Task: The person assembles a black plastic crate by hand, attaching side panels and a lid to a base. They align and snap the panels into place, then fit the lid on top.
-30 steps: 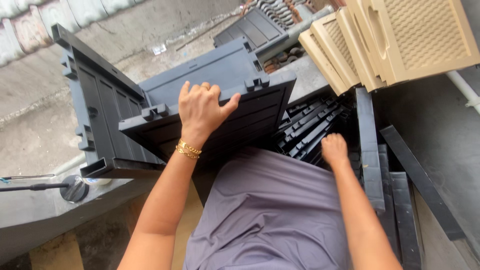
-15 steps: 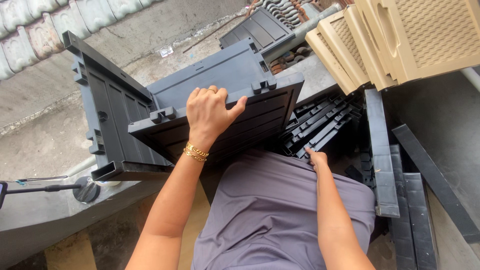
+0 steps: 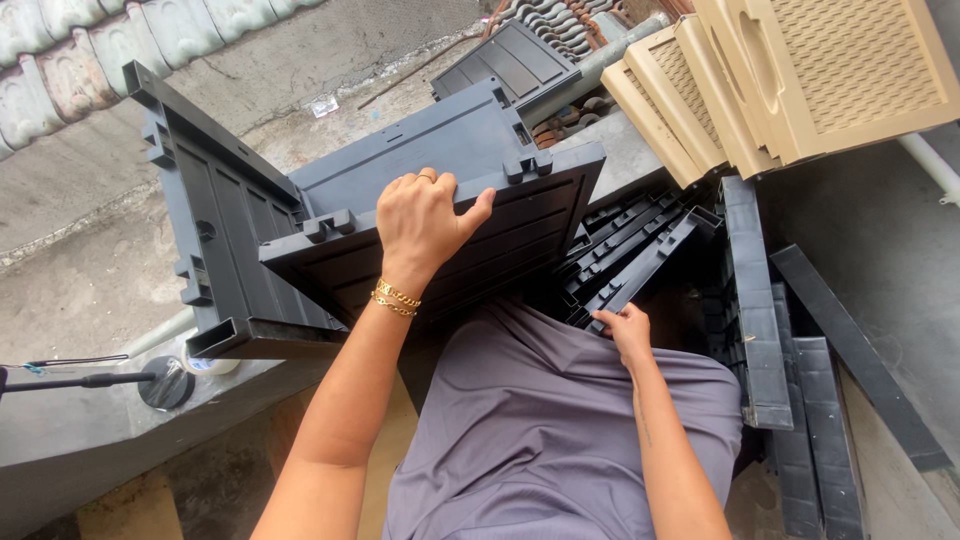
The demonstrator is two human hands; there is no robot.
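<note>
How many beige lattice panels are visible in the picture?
3, stacked leaning together at the upper right: the front beige panel, the middle one behind it, and the rear one. More may be hidden out of view.

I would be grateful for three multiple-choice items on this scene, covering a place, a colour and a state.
1. Where does the left hand rest?
A. on the top edge of the dark grey panel
B. on the beige panels
C. on the ground

2. What colour are the lattice panels at the upper right?
A. blue
B. beige
C. red

3. How is the right hand?
A. raised in the air
B. flat on the wall
C. closed on a dark grey strip in the pile

Answers: A, its fingers curl over that edge; B, they are tan; C, its fingers wrap the strip's end.
</note>
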